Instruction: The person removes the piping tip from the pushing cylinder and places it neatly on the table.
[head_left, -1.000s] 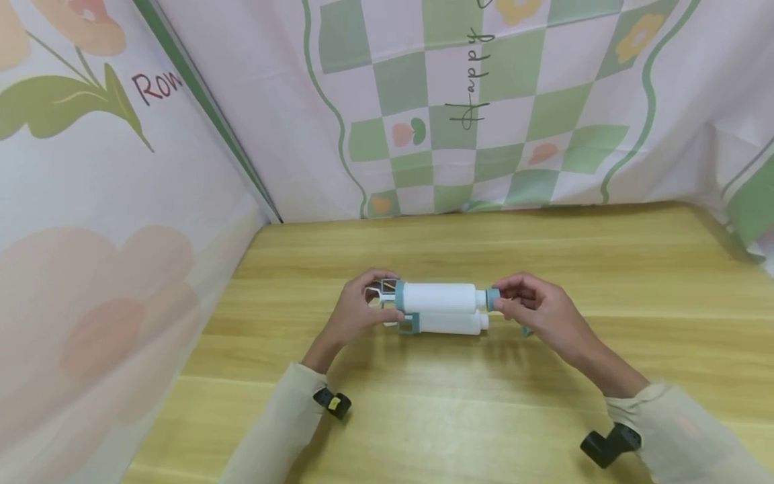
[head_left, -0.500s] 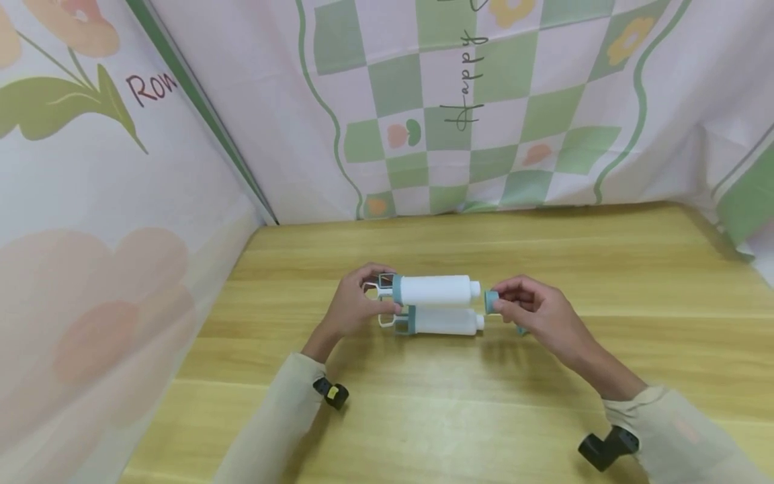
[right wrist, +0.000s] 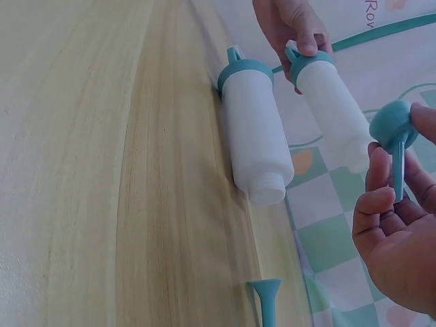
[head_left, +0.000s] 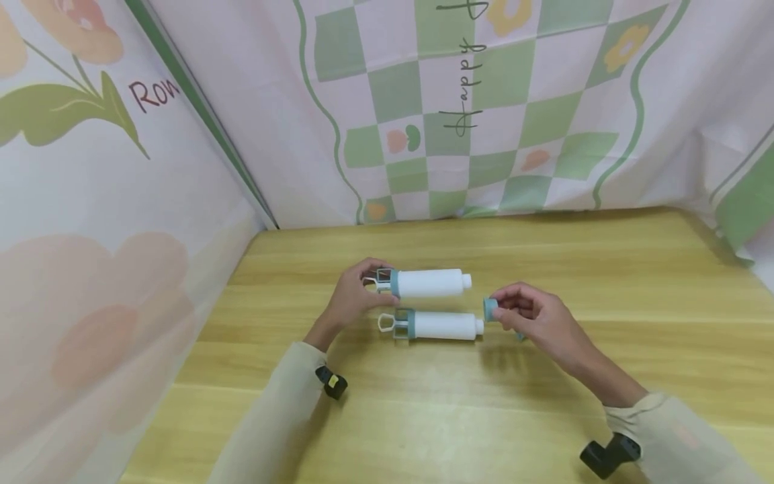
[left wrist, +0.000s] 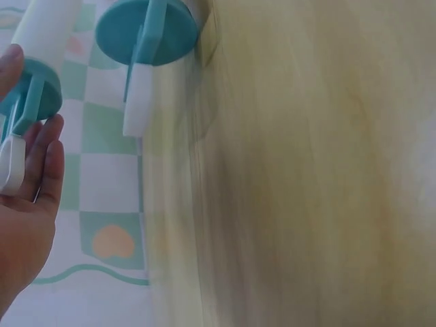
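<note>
My left hand [head_left: 346,299] holds a white syringe-like tube [head_left: 431,283] by its teal collar, thumb on the near side and fingers on the far side. Its narrow open neck points right, and a white plunger handle sticks out at the left end. A matching white tube [head_left: 445,326] lies on the table just nearer. Between thumb and fingers of my right hand [head_left: 544,323] is a teal nozzle [right wrist: 393,126], a rounded cap with a thin spout, apart from both tubes. A second teal nozzle [right wrist: 267,300] lies on the table below that hand.
The wooden table [head_left: 423,410] reaches back to a hanging cloth [head_left: 447,154] with green checks. Another printed cloth [head_left: 121,302] hangs along the left side. A black wrist camera [head_left: 611,456] sits at the right sleeve.
The right hand's nozzle has come off the held tube's neck. The left hand has moved that tube left and away from me, apart from the lying tube.
</note>
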Available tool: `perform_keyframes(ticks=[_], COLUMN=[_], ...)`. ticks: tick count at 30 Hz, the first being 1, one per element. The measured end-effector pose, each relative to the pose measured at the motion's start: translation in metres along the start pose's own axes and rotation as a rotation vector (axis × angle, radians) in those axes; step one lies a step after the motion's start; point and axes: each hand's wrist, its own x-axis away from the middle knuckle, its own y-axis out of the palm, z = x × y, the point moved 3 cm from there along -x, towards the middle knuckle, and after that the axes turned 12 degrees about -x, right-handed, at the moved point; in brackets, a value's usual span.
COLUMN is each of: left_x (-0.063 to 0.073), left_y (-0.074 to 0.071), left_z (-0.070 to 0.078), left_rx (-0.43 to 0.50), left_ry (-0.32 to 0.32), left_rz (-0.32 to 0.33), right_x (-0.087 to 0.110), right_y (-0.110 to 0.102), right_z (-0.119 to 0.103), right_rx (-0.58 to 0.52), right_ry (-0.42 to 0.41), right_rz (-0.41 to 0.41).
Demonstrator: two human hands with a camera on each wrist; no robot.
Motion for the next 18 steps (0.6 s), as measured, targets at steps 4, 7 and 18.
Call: perform_keyframes(ticks=[4,7,18], left_x=[-0.006,-0.009,-0.021], left_y=[0.001,0.002,0.007], left_z=[-0.004,-0.005,-0.009], left_rx=[0.006,0.020,0.054], left_ry=[-0.027,-0.036,-0.077], left_rz=[-0.003,-0.011,-0.022], right_x=[0.000,0.001,0.001], right_y=[-0.001,-0.001,-0.001], right_z=[-0.001,-0.001,0.003], right_rx=[-0.007,-0.005,-0.003], right_ry=[-0.003,-0.001,0.019], right_rz=[-0.002,-0.003,0.004])
